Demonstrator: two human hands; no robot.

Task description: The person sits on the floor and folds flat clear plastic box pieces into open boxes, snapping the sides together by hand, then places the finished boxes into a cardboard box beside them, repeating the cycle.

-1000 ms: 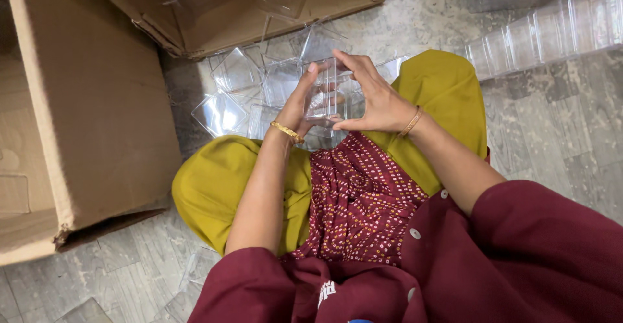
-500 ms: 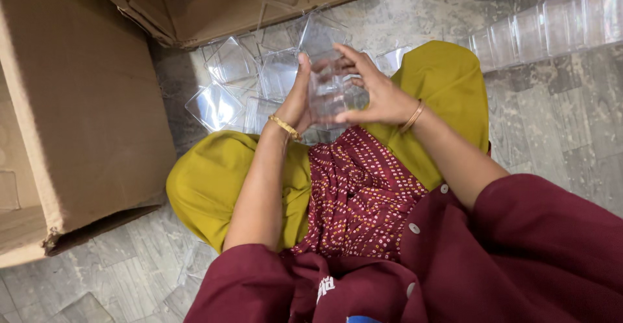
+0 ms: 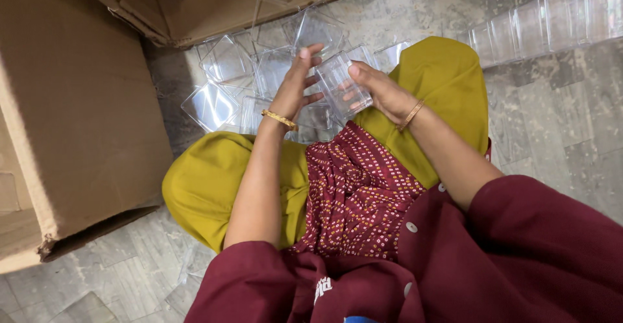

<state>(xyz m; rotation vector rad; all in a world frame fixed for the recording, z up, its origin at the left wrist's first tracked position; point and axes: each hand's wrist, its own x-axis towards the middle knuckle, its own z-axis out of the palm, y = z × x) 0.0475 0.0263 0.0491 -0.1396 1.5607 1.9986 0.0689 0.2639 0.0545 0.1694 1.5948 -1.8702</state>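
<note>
Clear plastic lids (image 3: pixel 220 99) beside cardboard box (image 3: pixel 71 109)

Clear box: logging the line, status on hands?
Right hand grips clear box. Left hand open, flat against it. Loose clear pieces on floor beyond.

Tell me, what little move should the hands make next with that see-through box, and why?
Probably press the left hand flat against the clear plastic box to squeeze it together. The right hand already grips the box from its side, while the left hand's open palm only touches the other side, so the box seems not yet pushed closed. More clear boxes lie loose on the floor.
</note>
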